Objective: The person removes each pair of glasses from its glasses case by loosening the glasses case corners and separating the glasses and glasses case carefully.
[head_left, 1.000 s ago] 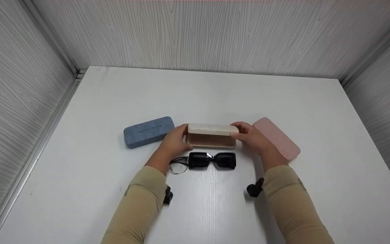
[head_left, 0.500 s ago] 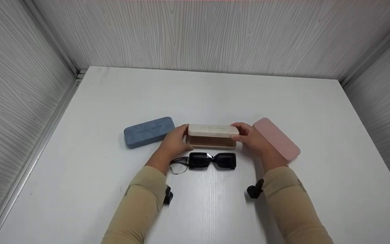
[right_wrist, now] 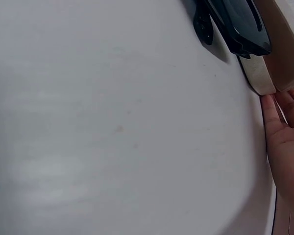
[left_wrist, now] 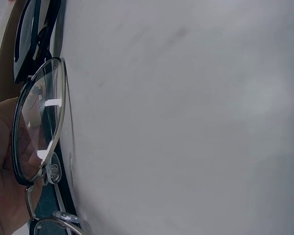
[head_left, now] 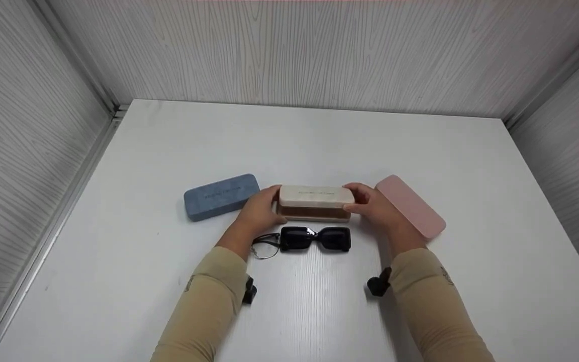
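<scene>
Fingers (head_left: 359, 188): left hand (head_left: 259, 208) and right hand (head_left: 379, 207) grip cream case (head_left: 315, 202), one per end.
Cream case: between the fingers, ajar.
Lid (head_left: 317, 194): we judge even pressure keeps it level.

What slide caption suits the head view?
Left hand and right hand hold a partly open cream case beyond black sunglasses.

High over the desk (head_left: 319, 143), the head view looks forward and down, reaching both far corners. The two wrist views sit low and close, turned on their sides; all three share the black sunglasses (head_left: 303, 238).
</scene>
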### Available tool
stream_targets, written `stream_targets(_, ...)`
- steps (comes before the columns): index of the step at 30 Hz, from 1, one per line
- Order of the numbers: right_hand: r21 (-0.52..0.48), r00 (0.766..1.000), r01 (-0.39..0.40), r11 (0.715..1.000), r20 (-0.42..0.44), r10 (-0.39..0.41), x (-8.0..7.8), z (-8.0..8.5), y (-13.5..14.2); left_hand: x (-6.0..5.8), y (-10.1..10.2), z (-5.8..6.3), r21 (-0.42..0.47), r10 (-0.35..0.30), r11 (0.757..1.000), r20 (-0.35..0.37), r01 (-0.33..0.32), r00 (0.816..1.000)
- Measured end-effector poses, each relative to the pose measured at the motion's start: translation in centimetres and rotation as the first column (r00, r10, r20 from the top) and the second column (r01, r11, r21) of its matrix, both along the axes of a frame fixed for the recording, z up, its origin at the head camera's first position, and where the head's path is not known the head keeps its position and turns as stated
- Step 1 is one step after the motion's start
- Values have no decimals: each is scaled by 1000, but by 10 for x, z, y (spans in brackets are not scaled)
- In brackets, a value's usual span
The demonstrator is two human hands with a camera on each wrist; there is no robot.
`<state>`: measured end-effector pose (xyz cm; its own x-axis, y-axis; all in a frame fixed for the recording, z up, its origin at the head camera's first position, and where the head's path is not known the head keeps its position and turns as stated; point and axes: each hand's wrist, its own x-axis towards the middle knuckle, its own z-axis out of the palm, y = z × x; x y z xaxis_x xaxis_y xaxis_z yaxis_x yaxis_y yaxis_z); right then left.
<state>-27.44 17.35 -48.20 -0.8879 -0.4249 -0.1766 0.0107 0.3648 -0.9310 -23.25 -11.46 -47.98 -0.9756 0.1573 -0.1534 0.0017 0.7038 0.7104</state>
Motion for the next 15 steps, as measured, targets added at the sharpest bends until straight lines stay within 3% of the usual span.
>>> stream_targets(11, -43, 999, -28, 999, -27, 27, 0, -3, 2, 0, 1, 2, -23, -9, 1000, 11, 9, 1000)
stream_targets(15, -56, 998, -55, 997, -45, 53, 4, 4, 0, 1, 0, 2, -27, -11, 1000, 16, 11, 1000)
